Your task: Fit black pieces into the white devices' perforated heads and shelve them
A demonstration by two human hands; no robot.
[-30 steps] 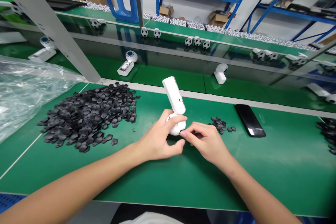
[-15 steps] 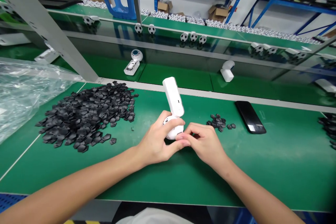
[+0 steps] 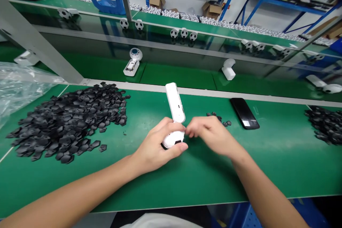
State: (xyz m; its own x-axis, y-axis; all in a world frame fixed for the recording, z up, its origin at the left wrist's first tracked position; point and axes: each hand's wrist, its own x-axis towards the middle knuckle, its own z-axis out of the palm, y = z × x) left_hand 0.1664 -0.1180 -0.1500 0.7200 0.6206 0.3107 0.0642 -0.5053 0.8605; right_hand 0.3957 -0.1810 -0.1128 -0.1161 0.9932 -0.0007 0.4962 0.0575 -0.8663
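Observation:
My left hand [image 3: 156,144] is closed around the round head of a white plastic device [image 3: 175,103], whose long flat body points away from me. A black pentagon piece [image 3: 177,142] shows on the near side of the round head, between my thumb and forefinger. Just right of the head, my right hand [image 3: 210,132] has its fingers curled together; whatever they hold, if anything, is hidden. Behind that hand lies a small cluster of black pentagon pieces [image 3: 219,118], partly covered by it. A large heap of such black pieces [image 3: 80,114] spreads over the green table on the left.
A black phone [image 3: 244,113] lies right of the small cluster, with another black heap [image 3: 327,124] at the far right. Clear plastic sheeting [image 3: 24,89] is at the left. Beyond the metal rail, white devices [image 3: 132,64] rest on a green surface; soccer-patterned balls [image 3: 184,33] line a raised shelf.
My right hand has drawn away from the near edge of the round head, moving up. The black pentagon on the head now shows more plainly. The view has shifted to the right.

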